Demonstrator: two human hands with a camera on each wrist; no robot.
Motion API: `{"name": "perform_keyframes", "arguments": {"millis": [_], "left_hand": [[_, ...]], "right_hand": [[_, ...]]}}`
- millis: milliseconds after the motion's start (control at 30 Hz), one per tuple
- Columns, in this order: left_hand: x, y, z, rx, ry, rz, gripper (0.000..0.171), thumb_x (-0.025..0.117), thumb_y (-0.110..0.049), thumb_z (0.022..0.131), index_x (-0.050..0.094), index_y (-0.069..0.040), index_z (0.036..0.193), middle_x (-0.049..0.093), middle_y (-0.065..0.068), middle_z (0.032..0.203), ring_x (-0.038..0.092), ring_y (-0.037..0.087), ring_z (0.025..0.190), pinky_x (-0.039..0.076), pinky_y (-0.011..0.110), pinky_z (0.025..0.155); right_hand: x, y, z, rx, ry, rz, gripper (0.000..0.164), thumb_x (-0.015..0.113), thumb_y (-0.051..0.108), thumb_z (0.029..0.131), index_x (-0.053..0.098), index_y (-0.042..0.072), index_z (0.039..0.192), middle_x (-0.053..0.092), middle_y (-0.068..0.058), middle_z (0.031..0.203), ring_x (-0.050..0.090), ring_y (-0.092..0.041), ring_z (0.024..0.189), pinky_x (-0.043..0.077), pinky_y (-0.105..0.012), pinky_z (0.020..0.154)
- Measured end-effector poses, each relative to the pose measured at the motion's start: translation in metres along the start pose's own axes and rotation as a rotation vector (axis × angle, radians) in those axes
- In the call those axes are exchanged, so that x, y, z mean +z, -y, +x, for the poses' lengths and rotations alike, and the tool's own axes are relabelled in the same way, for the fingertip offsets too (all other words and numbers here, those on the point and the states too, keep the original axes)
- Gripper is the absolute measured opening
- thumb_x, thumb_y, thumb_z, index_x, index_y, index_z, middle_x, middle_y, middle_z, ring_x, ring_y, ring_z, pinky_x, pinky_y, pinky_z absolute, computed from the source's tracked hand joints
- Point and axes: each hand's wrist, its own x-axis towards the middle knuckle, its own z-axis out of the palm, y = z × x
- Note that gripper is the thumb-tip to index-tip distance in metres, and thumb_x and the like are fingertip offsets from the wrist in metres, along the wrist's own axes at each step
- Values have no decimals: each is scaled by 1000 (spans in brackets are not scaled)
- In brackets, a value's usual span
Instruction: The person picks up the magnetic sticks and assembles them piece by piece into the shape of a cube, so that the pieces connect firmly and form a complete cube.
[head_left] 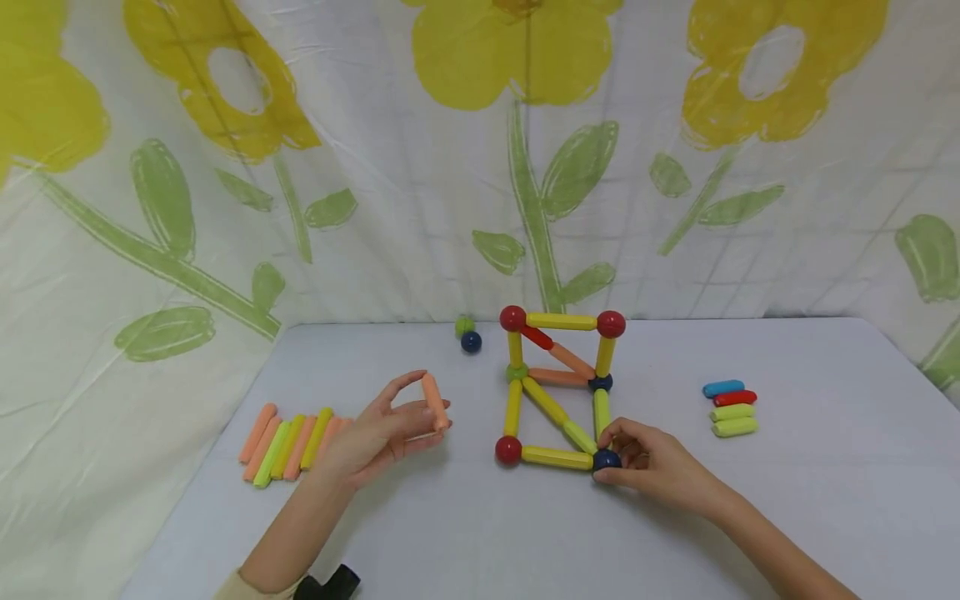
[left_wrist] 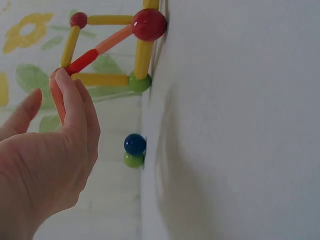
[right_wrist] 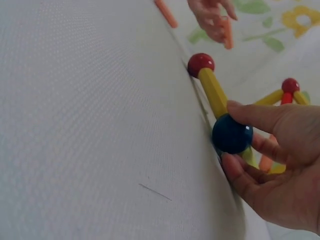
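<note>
An orange magnetic stick [head_left: 432,398] is pinched between the thumb and fingers of my left hand [head_left: 378,437], raised over the table left of the built frame. My right hand [head_left: 663,468] grips the dark blue ball [right_wrist: 232,134] at the frame's front right corner, thumb and fingertips on either side. From that ball a yellow stick [head_left: 557,457] runs to a red ball [head_left: 508,450] at the front left. Farther back the frame rises to two red balls, joined by a yellow stick [head_left: 561,321]. Diagonal sticks cross both its lower and upper squares.
Several orange, yellow and lime sticks [head_left: 285,450] lie in a row at the left. A lime ball [head_left: 464,325] and a dark blue ball [head_left: 471,342] sit together near the back edge. At the right are blue, red and lime short sticks [head_left: 733,411]. A flower-printed cloth [head_left: 390,208] hangs behind.
</note>
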Motion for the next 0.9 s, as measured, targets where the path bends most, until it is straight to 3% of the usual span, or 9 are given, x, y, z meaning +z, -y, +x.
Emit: {"name": "perform_keyframes", "arguments": {"millis": [100, 233, 433, 500, 700, 900], "left_hand": [[17, 9, 15, 25, -61, 46, 73, 58, -1, 106, 15, -13, 164, 59, 20, 142, 74, 23, 108, 60, 39, 97], [41, 20, 31, 113, -110, 179, 66, 66, 0, 101, 32, -5, 158, 62, 21, 137, 75, 21, 102, 61, 38, 95], [66, 35, 40, 374, -48, 461, 45, 75, 4, 94, 59, 7, 136, 68, 22, 121, 73, 30, 107, 60, 27, 94], [70, 38, 40, 417, -36, 520, 42, 76, 6, 92, 62, 7, 132, 70, 22, 117, 71, 33, 109, 60, 27, 93], [76, 38, 32, 388, -26, 652, 32, 78, 4, 92, 69, 2, 123, 74, 19, 113, 74, 32, 105, 61, 27, 91], [72, 41, 33, 357, -21, 658, 31, 79, 3, 92, 70, 3, 121, 74, 20, 112, 74, 33, 106, 61, 26, 90]], "right_hand": [[-2, -3, 1, -8, 11, 21, 34, 82, 16, 93, 62, 3, 118, 60, -3, 91, 58, -12, 80, 53, -21, 69], [-5, -11, 3, -53, 32, 42, 35, 83, 16, 93, 62, 2, 118, 60, -3, 91, 58, -11, 78, 53, -20, 68], [-11, -20, 4, -100, 74, 98, 36, 82, 16, 94, 61, 0, 119, 61, -7, 94, 59, -12, 80, 53, -19, 69], [-11, -21, 3, -94, 83, 124, 36, 81, 15, 95, 61, -1, 120, 61, -8, 96, 59, -13, 81, 53, -19, 69], [-11, -21, 2, -88, 83, 137, 35, 80, 14, 95, 61, -1, 121, 60, -8, 97, 59, -13, 81, 52, -19, 69], [-10, -22, 1, -97, 73, 141, 35, 80, 14, 96, 61, -2, 121, 61, -9, 98, 59, -13, 82, 53, -19, 69]]}}
